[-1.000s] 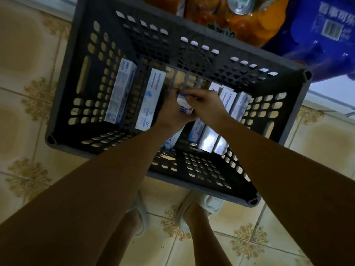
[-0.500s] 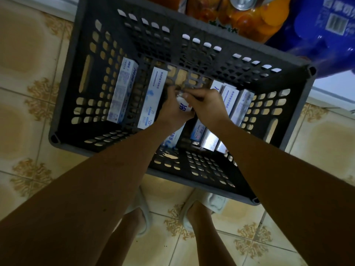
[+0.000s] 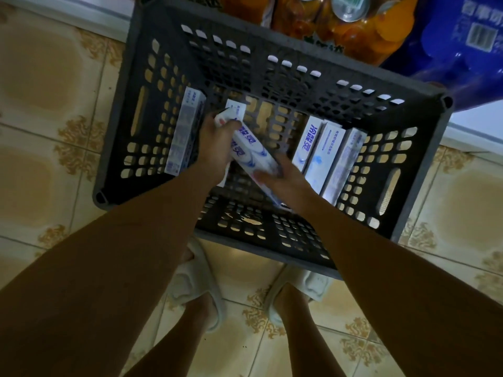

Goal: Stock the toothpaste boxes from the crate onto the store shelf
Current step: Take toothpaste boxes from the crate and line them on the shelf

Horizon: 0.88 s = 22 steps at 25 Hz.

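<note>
One toothpaste box [image 3: 251, 156] is held slantwise inside the crate [image 3: 285, 54], gripped at its far end by the left hand [image 3: 217, 148] and closed on at its near end by the right hand [image 3: 285, 180]; nothing is seen shelved yet. Left in the crate: one box at 9 o'clock [image 3: 185, 131], approx. three at 3 o'clock [image 3: 326, 156], one partly hidden behind the left hand. The crate is set on a patterned tile floor [image 3: 40, 131]; orange drinks pack [image 3: 340, 23] and blue pack [image 3: 462, 36] at 12–1 o'clock.
</note>
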Available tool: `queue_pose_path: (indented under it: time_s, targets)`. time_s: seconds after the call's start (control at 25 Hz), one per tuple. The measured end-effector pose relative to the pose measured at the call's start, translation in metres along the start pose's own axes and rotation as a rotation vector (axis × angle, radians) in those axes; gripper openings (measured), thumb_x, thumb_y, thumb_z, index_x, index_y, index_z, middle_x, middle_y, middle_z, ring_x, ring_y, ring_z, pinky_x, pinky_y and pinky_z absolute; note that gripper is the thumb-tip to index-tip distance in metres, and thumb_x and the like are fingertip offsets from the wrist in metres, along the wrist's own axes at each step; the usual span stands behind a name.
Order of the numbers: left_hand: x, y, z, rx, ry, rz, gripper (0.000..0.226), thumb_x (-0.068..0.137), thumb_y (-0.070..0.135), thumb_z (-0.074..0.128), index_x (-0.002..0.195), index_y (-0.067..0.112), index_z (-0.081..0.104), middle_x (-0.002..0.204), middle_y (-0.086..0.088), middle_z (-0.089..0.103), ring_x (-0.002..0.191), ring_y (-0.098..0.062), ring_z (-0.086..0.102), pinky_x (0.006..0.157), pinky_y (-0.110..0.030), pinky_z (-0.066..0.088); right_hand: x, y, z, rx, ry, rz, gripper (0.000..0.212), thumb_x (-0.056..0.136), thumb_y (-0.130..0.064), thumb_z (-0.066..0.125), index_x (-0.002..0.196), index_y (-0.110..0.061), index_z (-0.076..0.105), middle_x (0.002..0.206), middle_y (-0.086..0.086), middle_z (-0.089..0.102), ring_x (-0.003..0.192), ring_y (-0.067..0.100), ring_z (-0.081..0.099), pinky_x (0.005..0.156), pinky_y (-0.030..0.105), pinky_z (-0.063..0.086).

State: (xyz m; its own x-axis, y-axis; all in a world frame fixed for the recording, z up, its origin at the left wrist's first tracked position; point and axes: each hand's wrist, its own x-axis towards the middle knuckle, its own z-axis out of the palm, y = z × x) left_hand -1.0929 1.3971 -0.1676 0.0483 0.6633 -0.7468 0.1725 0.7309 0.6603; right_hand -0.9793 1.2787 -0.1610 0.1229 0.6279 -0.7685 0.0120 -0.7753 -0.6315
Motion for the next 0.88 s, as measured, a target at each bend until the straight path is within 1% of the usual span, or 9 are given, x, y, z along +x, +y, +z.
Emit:
queue_pose_path:
  time_s: [0.08, 0.16, 0.24, 0.44, 0.56, 0.68, 0.76, 0.8, 0.88]
  targets:
    - [0.002, 0.007, -0.019, -0.112, -0.042, -0.115, 0.021, 0.084, 0.014, 0.064, 0.104, 0.017, 0.061, 0.099, -0.009, 0.063, 0.098, -0.030, 0.063, 0.092, -0.056, 0.052, -0.004, 0.004, -0.002, -0.238, -0.076, -0.007, 0.053, 0.086, -0.031, 0.071, 0.133, -0.023, 0.047, 0.125, 0.001, 0.059, 0.104, 0.015, 0.059, 0.073, 0.019, 0.049]
    - [0.001, 0.010, -0.034, -0.179, -0.091, -0.164, 0.013, 0.088, 0.016, 0.061, 0.101, 0.018, 0.061, 0.102, -0.008, 0.060, 0.109, -0.031, 0.059, 0.095, -0.051, 0.052, -0.008, -0.002, -0.003, -0.319, -0.024, -0.054, 0.059, 0.084, -0.028, 0.074, 0.136, -0.023, 0.048, 0.126, 0.004, 0.059, 0.105, 0.018, 0.058, 0.082, 0.029, 0.053]
    - [-0.001, 0.017, -0.047, -0.059, -0.137, -0.158, 0.014, 0.093, 0.027, 0.061, 0.103, 0.018, 0.064, 0.106, -0.007, 0.063, 0.114, -0.029, 0.060, 0.089, -0.044, 0.055, -0.011, -0.006, -0.007, -0.528, 0.103, -0.131, 0.061, 0.083, -0.023, 0.073, 0.138, -0.022, 0.046, 0.126, 0.008, 0.058, 0.110, 0.025, 0.057, 0.088, 0.037, 0.052]
    - [0.003, 0.028, -0.059, 1.064, -0.621, 0.115, 0.064, 0.061, 0.058, 0.080, 0.116, 0.028, 0.065, 0.116, 0.009, 0.062, 0.107, -0.012, 0.058, 0.089, -0.030, 0.048, -0.013, -0.004, -0.029, -0.883, 0.179, -0.302, 0.058, 0.082, -0.007, 0.066, 0.136, -0.019, 0.050, 0.131, 0.006, 0.048, 0.118, 0.026, 0.043, 0.096, 0.039, 0.046]
    - [-0.002, 0.021, -0.042, 1.326, -0.772, 0.069, 0.062, 0.060, 0.051, 0.087, 0.110, 0.027, 0.059, 0.106, 0.010, 0.060, 0.095, -0.011, 0.057, 0.075, -0.028, 0.048, -0.013, 0.004, -0.024, -0.882, 0.116, -0.356, 0.058, 0.079, -0.013, 0.073, 0.133, -0.015, 0.052, 0.130, 0.005, 0.047, 0.117, 0.023, 0.042, 0.095, 0.035, 0.047]
    - [0.002, -0.003, -0.047, 1.481, -0.712, 0.121, 0.061, 0.064, 0.048, 0.086, 0.110, 0.023, 0.055, 0.109, 0.004, 0.060, 0.096, -0.018, 0.058, 0.074, -0.031, 0.049, -0.015, 0.013, -0.020, -0.371, 0.037, -0.108, 0.058, 0.084, -0.042, 0.070, 0.133, -0.017, 0.051, 0.124, 0.002, 0.051, 0.111, 0.017, 0.051, 0.084, 0.023, 0.047]
    - [0.005, -0.018, -0.057, 1.416, -0.595, 0.201, 0.056, 0.067, 0.045, 0.085, 0.108, 0.021, 0.056, 0.105, 0.001, 0.063, 0.094, -0.020, 0.060, 0.067, -0.030, 0.046, -0.008, 0.014, -0.018, -0.107, 0.176, 0.089, 0.045, 0.097, -0.045, 0.049, 0.127, -0.012, 0.054, 0.110, 0.007, 0.060, 0.087, 0.016, 0.061, 0.063, 0.023, 0.045]
    - [0.007, -0.022, -0.059, 1.331, -0.517, 0.200, 0.057, 0.069, 0.043, 0.084, 0.112, 0.018, 0.056, 0.107, 0.000, 0.063, 0.095, -0.021, 0.060, 0.068, -0.030, 0.046, 0.000, 0.014, -0.017, -0.132, 0.264, 0.144, 0.042, 0.100, -0.040, 0.043, 0.126, -0.009, 0.053, 0.109, 0.010, 0.061, 0.080, 0.017, 0.060, 0.059, 0.024, 0.044]
    - [0.012, -0.027, -0.054, 1.190, -0.370, 0.193, 0.062, 0.074, 0.043, 0.081, 0.121, 0.014, 0.053, 0.116, -0.004, 0.061, 0.100, -0.024, 0.058, 0.072, -0.030, 0.044, 0.015, 0.013, -0.012, -0.300, 0.342, 0.202, 0.041, 0.100, -0.024, 0.044, 0.135, -0.004, 0.044, 0.132, 0.018, 0.052, 0.104, 0.027, 0.060, 0.077, 0.031, 0.049]
